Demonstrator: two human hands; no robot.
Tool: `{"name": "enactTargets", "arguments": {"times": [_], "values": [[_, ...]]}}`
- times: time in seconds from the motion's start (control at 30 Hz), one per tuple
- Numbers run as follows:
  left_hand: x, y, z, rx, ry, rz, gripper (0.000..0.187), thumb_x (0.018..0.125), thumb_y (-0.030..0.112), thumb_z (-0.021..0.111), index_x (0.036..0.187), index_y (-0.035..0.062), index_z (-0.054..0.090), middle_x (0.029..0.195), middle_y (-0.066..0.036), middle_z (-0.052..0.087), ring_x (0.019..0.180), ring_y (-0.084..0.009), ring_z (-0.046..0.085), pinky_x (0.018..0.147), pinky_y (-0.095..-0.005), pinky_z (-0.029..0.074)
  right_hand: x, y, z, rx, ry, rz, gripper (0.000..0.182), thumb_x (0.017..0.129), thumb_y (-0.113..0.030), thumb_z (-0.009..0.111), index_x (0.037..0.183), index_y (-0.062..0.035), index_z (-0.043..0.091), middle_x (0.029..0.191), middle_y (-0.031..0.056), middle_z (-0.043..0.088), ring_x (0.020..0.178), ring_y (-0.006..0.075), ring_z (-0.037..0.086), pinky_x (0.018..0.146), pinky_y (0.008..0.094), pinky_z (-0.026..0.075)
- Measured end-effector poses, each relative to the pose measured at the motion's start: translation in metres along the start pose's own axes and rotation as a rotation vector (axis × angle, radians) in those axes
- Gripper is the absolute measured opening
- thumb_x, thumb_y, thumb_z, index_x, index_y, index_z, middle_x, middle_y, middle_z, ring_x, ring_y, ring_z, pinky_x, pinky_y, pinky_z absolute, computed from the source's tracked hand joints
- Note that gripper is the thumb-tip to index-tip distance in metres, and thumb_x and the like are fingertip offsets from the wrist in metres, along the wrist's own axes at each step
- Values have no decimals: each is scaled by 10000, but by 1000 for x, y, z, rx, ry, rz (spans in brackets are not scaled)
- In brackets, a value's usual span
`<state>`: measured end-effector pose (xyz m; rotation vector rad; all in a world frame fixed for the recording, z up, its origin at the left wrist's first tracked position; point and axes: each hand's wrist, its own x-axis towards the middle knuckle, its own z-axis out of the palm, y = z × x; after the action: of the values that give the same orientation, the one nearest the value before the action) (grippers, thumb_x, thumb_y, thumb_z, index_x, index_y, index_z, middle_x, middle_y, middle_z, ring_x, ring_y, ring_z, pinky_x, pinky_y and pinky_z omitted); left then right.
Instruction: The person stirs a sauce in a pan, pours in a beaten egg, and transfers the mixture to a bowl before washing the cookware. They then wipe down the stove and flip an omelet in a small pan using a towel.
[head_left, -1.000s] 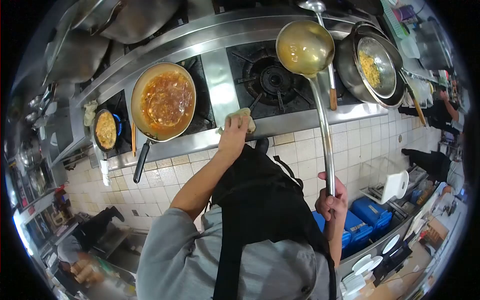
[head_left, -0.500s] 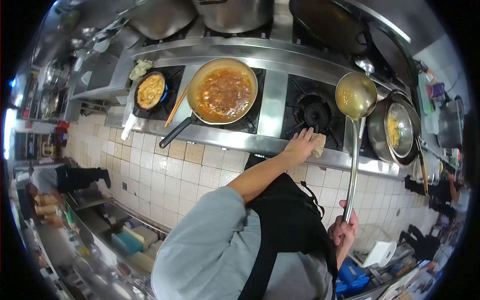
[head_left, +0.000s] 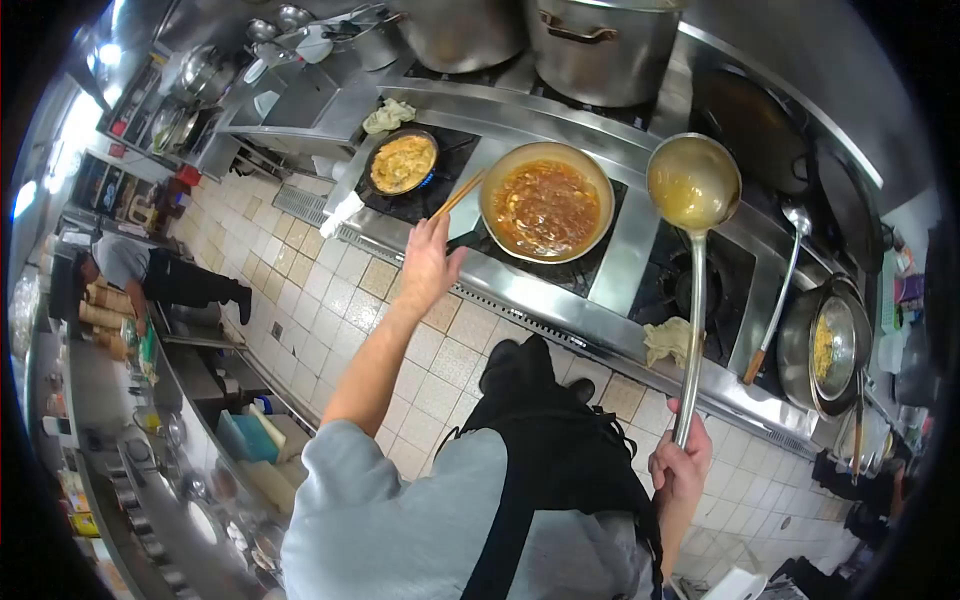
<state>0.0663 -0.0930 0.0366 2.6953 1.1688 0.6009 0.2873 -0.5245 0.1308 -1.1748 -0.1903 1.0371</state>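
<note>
My right hand is wrapped around the long handle of a big metal ladle, whose bowl holds yellowish liquid above the stove. With fingers stretched out, my left hand is at the stove's front edge, its fingertips right at the near ends of wooden chopsticks. Just right of that hand, the dark pan handle sticks out from a wide frying pan of bubbling reddish-brown sauce. A crumpled cloth lies by the right burner, below the ladle.
A small pan of yellow egg-like food sits over a blue flame at left. Large stockpots stand behind. At right are stacked metal bowls and another ladle. A person works at the far left counter.
My left hand has let go of the cloth and swung left toward the chopsticks and pan handle. The view has turned and shifted left; my right hand still holds the ladle up.
</note>
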Motion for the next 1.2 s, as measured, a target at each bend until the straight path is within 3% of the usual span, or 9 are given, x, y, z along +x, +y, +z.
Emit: {"name": "enactTargets", "arguments": {"times": [0.23, 0.3, 0.37, 0.53, 0.67, 0.8, 0.97, 1.03, 1.2], "values": [[48, -79, -18, -120, -708, -282, 735, 845, 407, 756, 1390, -17, 503, 1217, -269, 642, 1174, -411, 604, 1061, -463, 447, 38, 26, 75, -615, 92, -178, 590, 878, -7, 633, 1439, 5, 453, 729, -7, 560, 556, 67, 532, 501, 210, 446], [43, -115, 12, -143, -677, -155, 660, 868, 354, 746, 1367, -16, 522, 1088, -208, 701, 1083, -349, 673, 919, -452, 555, 43, 44, 108, -647, 148, -208, 574, 877, 1, 658, 1424, 1, 487, 778, -13, 567, 610, 55, 514, 550, 211, 448], [35, -112, 19, -824, -1012, -385, 530, 882, 322, 754, 1260, -12, 588, 937, -119, 696, 897, -230, 724, 703, -369, 603, 44, 63, 140, -810, 255, -241, 551, 876, 13, 655, 1408, 1, 515, 781, -19, 555, 650, 56, 495, 596, 218, 440], [-14, -57, 23, -1058, -1044, -704, 294, 899, 165, 688, 1102, -19, 581, 825, -79, 637, 660, -153, 660, 551, -308, 570, 35, 105, 188, -835, 375, -211, 508, 901, -33, 656, 1391, 15, 530, 800, -16, 559, 656, 64, 514, 594, 234, 457], [-37, -60, 108, -1103, -874, -524, 137, 860, 46, 625, 933, 9, 515, 793, -78, 603, 617, -160, 656, 544, -306, 571, 38, 105, 216, -623, 399, -118, 531, 908, -44, 672, 1410, 20, 512, 795, -10, 579, 611, 58, 537, 539, 227, 474], [-44, -27, 38, -1304, -977, -737, 125, 851, 27, 618, 942, 9, 533, 792, -81, 606, 669, -160, 661, 596, -305, 571, 37, 111, 213, -642, 452, -118, 564, 914, -39, 675, 1436, 31, 474, 795, -18, 579, 600, 48, 525, 530, 216, 456], [-46, -30, 96, -1204, -1002, -556, 177, 860, 9, 611, 1012, 4, 520, 829, -102, 636, 738, -202, 697, 640, -293, 576, 32, 118, 216, -591, 442, -135, 548, 911, -22, 668, 1425, 40, 488, 814, -16, 588, 626, 50, 536, 547, 217, 458], [-58, -7, 36, -1474, -1019, -849, 108, 861, 52, 605, 924, -17, 549, 713, -69, 629, 579, -144, 628, 516, -283, 490, 27, 129, 206, -681, 446, -165, 556, 916, -28, 671, 1432, 40, 474, 807, -7, 579, 595, 53, 521, 498, 215, 447], [-45, -32, 106, -1378, -939, -667, 132, 883, 35, 589, 1007, 3, 555, 737, -99, 642, 708, -185, 700, 544, -285, 508, 31, 130, 201, -660, 427, -183, 557, 896, -8, 666, 1422, 41, 489, 825, -2, 590, 590, 55, 521, 499, 220, 448]]}}
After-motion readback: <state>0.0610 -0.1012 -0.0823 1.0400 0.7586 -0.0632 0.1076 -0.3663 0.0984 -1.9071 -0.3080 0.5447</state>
